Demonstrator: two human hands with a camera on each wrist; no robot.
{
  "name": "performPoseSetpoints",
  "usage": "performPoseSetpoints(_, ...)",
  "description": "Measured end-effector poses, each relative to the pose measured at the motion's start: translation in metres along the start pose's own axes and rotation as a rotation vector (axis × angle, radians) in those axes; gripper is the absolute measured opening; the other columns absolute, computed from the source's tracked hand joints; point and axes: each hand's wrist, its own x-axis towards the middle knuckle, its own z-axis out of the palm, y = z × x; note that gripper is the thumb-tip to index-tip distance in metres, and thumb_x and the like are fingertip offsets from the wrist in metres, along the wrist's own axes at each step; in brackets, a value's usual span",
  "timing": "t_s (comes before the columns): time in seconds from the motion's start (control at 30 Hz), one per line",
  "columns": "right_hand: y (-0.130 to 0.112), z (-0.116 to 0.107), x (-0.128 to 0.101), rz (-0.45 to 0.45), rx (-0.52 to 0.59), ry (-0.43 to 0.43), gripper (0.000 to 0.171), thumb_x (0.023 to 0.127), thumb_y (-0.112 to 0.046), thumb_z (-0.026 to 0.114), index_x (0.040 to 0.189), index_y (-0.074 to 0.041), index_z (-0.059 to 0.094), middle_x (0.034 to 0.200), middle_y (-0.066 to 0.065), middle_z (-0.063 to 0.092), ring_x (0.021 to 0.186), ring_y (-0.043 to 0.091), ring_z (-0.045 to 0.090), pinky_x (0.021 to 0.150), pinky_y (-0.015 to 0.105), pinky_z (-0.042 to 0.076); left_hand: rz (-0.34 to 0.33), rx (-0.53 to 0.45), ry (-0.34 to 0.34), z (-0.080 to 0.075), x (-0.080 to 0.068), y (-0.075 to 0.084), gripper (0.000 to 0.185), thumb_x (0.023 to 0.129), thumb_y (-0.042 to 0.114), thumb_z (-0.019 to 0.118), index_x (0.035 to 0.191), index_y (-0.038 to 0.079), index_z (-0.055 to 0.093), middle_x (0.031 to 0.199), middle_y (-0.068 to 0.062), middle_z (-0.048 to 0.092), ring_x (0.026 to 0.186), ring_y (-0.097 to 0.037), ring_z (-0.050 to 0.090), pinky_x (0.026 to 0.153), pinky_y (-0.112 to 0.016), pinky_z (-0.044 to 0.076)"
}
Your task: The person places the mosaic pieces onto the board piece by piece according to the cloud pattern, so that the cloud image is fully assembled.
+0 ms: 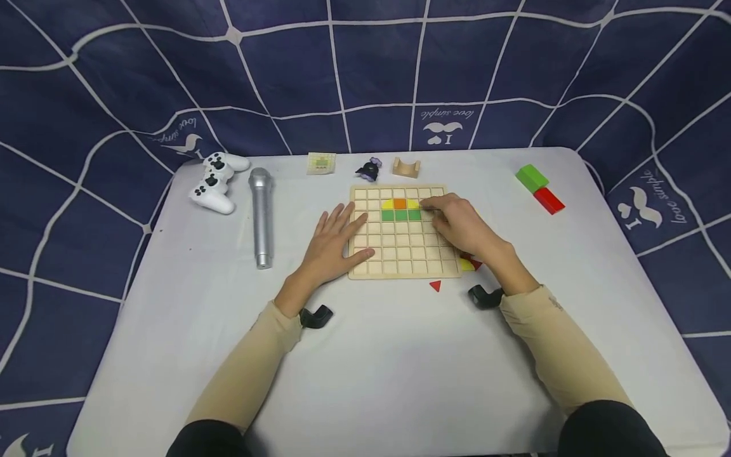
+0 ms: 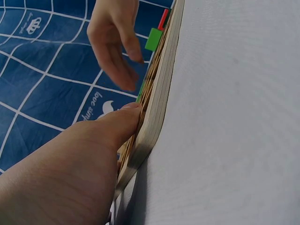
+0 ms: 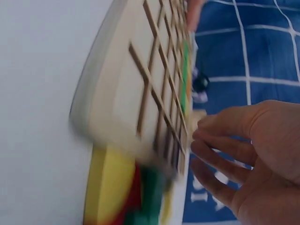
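A pale wooden grid board (image 1: 402, 254) lies on the white table. Green tiles (image 1: 401, 216) fill part of one row, and above them an orange tile (image 1: 400, 204) sits between yellow pieces (image 1: 388, 204). My left hand (image 1: 334, 238) rests spread on the board's left edge, its thumb (image 2: 124, 119) on the near side. Over the board's right side is my right hand (image 1: 461, 223), its loosely bent fingertips beside the right yellow piece. No piece shows between those fingers (image 3: 220, 176) in the right wrist view, though their contact with the board is unclear.
Yellow, red and green pieces (image 3: 110, 183) lie by the board's near right corner, a red triangle (image 1: 436, 285) below it. Green (image 1: 532, 178) and red blocks (image 1: 549, 200) sit far right. Behind are a pattern card (image 1: 321, 163) and wooden arch (image 1: 406, 167); left, a microphone (image 1: 262, 219) and controller (image 1: 217, 181).
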Motion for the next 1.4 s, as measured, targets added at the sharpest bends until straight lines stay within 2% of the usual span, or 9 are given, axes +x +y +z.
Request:
performPoseSetpoints(0.13,0.012,-0.017,-0.02,0.088,0.024,0.013,0.045,0.097,0.0,0.069,0.142,0.0,0.064,0.138,0.019,0.068,0.128,0.038,0.059,0.112,0.057,0.048,-0.002,-0.012,0.002,0.0,0.0,0.0,0.084,0.1,0.064,0.06,0.168,0.025,0.031,0.179,-0.008,0.01,0.166,-0.032,0.004,0.134,-0.051,-0.004)
performPoseSetpoints(0.27,0.027,-0.031,-0.041,0.148,0.038,0.04,0.039,0.096,-0.002,0.072,0.135,-0.002,0.069,0.13,0.018,0.071,0.117,0.036,0.063,0.104,0.057,0.054,-0.002,-0.011,0.004,0.0,0.001,0.0,0.084,0.1,0.063,0.06,0.168,0.024,0.031,0.178,-0.009,0.012,0.166,-0.032,0.004,0.134,-0.051,-0.003)
performPoseSetpoints(0.4,0.039,-0.036,-0.059,0.168,0.044,0.056,0.032,0.093,-0.008,0.079,0.125,-0.004,0.076,0.119,0.017,0.075,0.11,0.033,0.066,0.099,0.056,0.056,-0.005,-0.015,0.001,0.0,0.002,0.001,0.084,0.099,0.063,0.06,0.168,0.024,0.031,0.178,-0.009,0.012,0.166,-0.032,0.004,0.134,-0.051,-0.003)
performPoseSetpoints(0.53,0.041,-0.033,-0.068,0.162,0.065,0.034,0.034,0.087,-0.013,0.088,0.12,-0.009,0.079,0.112,0.011,0.076,0.104,0.028,0.065,0.096,0.051,0.056,-0.006,-0.015,0.0,-0.001,0.003,0.0,0.084,0.099,0.064,0.06,0.168,0.024,0.031,0.179,-0.009,0.01,0.166,-0.031,0.003,0.134,-0.05,-0.004)
performPoseSetpoints(0.63,0.042,-0.031,-0.069,0.131,0.059,0.006,0.036,0.083,-0.01,0.09,0.118,-0.01,0.08,0.11,0.008,0.077,0.1,0.026,0.064,0.093,0.047,0.055,-0.009,-0.01,-0.001,-0.001,0.004,-0.002,0.084,0.099,0.064,0.06,0.168,0.025,0.031,0.179,-0.008,0.009,0.166,-0.03,0.003,0.134,-0.05,-0.005)
performPoseSetpoints(0.83,0.043,-0.03,-0.068,0.106,0.037,-0.026,0.032,0.084,-0.004,0.089,0.114,-0.01,0.082,0.104,0.006,0.077,0.095,0.023,0.064,0.088,0.045,0.055,-0.011,-0.011,-0.007,0.001,0.004,-0.003,0.084,0.099,0.066,0.059,0.168,0.026,0.03,0.179,-0.005,0.009,0.166,-0.029,0.002,0.134,-0.049,-0.006)
performPoseSetpoints(1.07,0.042,-0.028,-0.061,0.09,0.026,-0.01,0.028,0.08,-0.001,0.09,0.103,-0.008,0.076,0.095,0.007,0.071,0.092,0.024,0.061,0.088,0.045,0.057,-0.008,-0.003,-0.007,0.0,0.004,-0.003,0.085,0.099,0.066,0.058,0.168,0.026,0.03,0.179,-0.005,0.008,0.166,-0.028,0.001,0.134,-0.048,-0.005)
performPoseSetpoints(1.27,0.036,-0.028,-0.055,0.087,0.061,-0.005,0.017,0.085,-0.004,0.087,0.095,-0.011,0.076,0.086,0.004,0.069,0.087,0.021,0.061,0.085,0.042,0.058,-0.006,-0.01,-0.009,0.0,0.003,-0.004,0.084,0.099,0.066,0.058,0.168,0.026,0.03,0.179,-0.004,0.008,0.166,-0.028,0.002,0.134,-0.048,-0.006)
performPoseSetpoints(1.4,0.025,-0.024,-0.042,0.062,0.109,0.027,0.011,0.089,-0.007,0.084,0.098,-0.011,0.079,0.085,0.003,0.071,0.086,0.02,0.061,0.087,0.043,0.058,-0.005,-0.009,-0.011,-0.001,0.003,-0.004,0.085,0.099,0.066,0.059,0.168,0.025,0.03,0.179,-0.004,0.007,0.166,-0.029,0.002,0.134,-0.049,-0.005)
